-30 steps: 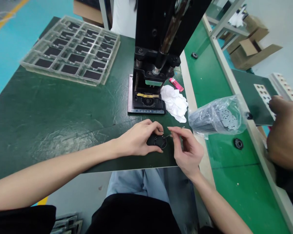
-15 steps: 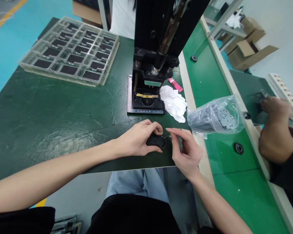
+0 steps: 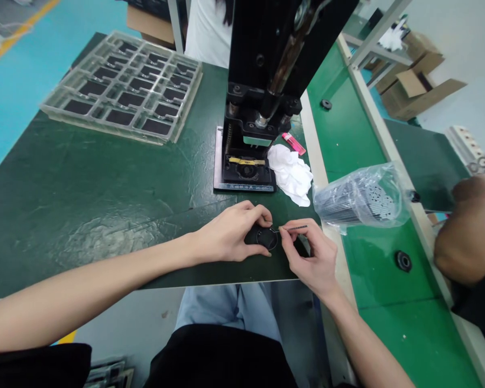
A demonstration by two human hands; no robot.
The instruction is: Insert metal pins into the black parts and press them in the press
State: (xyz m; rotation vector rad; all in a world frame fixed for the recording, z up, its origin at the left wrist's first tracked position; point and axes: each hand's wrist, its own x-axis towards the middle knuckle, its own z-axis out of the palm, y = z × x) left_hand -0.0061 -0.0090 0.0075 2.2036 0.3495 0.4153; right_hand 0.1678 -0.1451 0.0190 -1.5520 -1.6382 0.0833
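Near the table's front edge, my left hand (image 3: 236, 231) curls its thumb and fingers around a round black part (image 3: 267, 238) and steadies it on the green tabletop. The part has a thin, lighter ring on its upper face. My right hand (image 3: 313, 256) pinches a thin grey rod (image 3: 297, 228) between thumb and fingertips. One end of the rod points at the part's rim; whether it touches cannot be made out. Beyond my hands stands a black press (image 3: 248, 145), with a yellow strip (image 3: 246, 161) across its fixture.
A clear compartment tray (image 3: 121, 89) of dark pieces lies at the back left. Right of the press are a white cloth (image 3: 291, 175), a pink lighter-like object (image 3: 293, 144) and a plastic bag of thin rods (image 3: 359, 198). Black round parts (image 3: 403, 261) sit on the green belt; a co-worker's arm (image 3: 466, 231) is beyond.
The rod in my right hand has swung and now shows more of its length, lying across the fingers. My left hand keeps its hold. The co-worker's hand has shifted right.
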